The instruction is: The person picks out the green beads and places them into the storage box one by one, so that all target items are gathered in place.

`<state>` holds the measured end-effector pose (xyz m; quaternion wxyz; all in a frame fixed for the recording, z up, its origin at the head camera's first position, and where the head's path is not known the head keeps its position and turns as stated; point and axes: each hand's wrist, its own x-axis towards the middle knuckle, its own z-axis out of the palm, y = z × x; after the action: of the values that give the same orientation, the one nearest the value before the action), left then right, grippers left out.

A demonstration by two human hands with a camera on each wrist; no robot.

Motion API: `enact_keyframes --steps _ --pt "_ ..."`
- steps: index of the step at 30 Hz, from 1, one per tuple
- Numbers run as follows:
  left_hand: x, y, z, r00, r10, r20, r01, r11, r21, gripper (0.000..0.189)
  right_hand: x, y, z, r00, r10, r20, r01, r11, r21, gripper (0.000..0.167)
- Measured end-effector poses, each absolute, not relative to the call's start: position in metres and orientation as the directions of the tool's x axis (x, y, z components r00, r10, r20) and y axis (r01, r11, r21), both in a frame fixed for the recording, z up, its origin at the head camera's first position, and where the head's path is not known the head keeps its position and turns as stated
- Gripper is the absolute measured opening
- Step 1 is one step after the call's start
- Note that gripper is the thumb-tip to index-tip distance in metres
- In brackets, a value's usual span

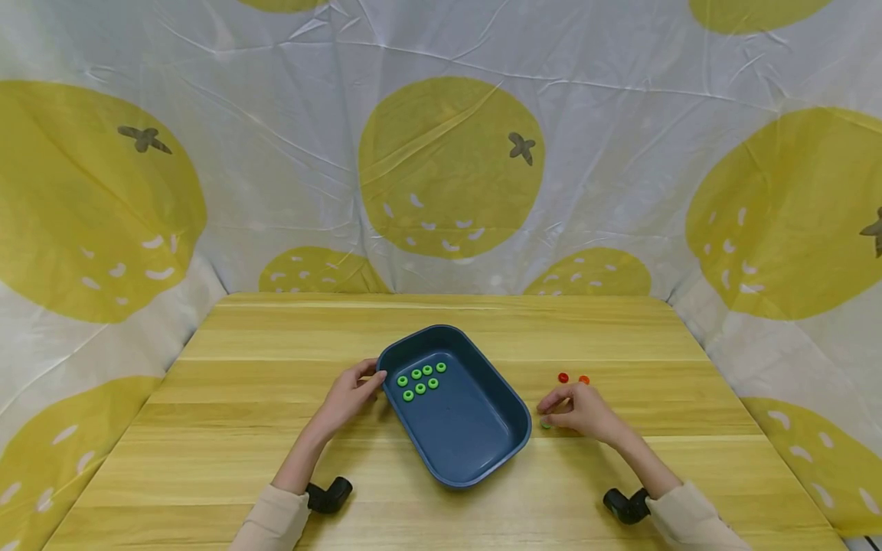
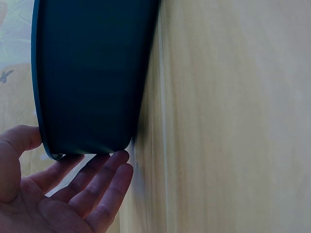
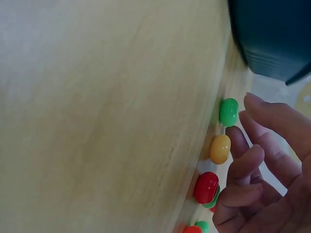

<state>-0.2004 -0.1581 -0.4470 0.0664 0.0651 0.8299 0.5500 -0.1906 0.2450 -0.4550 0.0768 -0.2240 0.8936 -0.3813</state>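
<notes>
We are seeing a wooden table [image 1: 276, 337] with straight, pale grain running across it, and behind it a creased, slightly shiny white cloth [image 1: 276, 153] is hanging, printed with big yellow fruit [image 1: 451, 176]. On the wood a dark blue tub [image 1: 465, 436] is sitting at a slant, its corners rounded, its walls smooth and its rim thin. Seven green beads [image 1: 420, 389] are lying on the tub's floor toward the far left — four in one row, three in the next — and we are making out a small dark hole in each.

The left hand [image 1: 350, 393] is gripping the tub's left side, thumb at the rim and fingers spreading against the outer wall. The right hand [image 1: 584, 413] is hovering just outside the opposite side, thumb and forefinger parted beside a loose green bead [image 3: 228, 112] that is resting on the wood. Next to that, a yellow bead [image 3: 220, 149] is lying close to a fingertip, though we are not managing to tell whether they are touching. A glossy, rounded red bead [image 3: 206, 187] is lying further along.
</notes>
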Motion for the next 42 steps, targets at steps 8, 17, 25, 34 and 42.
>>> enact_keyframes --steps 8,17,25,34,42 --pt "-0.201 -0.159 -0.447 -0.982 0.187 -0.039 0.037 0.388 0.921 0.044 -0.187 0.238 -0.454 -0.900 -0.436 0.010 -0.327 0.660 -0.677 0.013" --pt "-0.201 -0.158 -0.447 -0.983 0.177 -0.038 0.035 0.392 0.919 0.044 -0.187 0.237 -0.454 -0.909 -0.416 0.011 -0.322 0.687 -0.652 0.012" --pt "-0.201 -0.158 -0.448 -0.983 0.180 -0.038 0.036 0.394 0.918 0.044 -0.195 0.239 -0.447 -0.933 -0.356 0.050 -0.292 0.669 -0.683 0.015" --pt "-0.202 -0.158 -0.448 -0.983 0.176 -0.043 0.030 0.393 0.919 0.043 -0.204 0.234 -0.432 -0.951 -0.310 0.016 -0.200 0.574 -0.794 0.026" --pt "-0.202 -0.158 -0.448 -0.983 0.180 -0.031 0.042 0.390 0.920 0.043 -0.213 0.223 -0.417 -0.956 -0.293 -0.031 -0.141 0.548 -0.824 0.030"
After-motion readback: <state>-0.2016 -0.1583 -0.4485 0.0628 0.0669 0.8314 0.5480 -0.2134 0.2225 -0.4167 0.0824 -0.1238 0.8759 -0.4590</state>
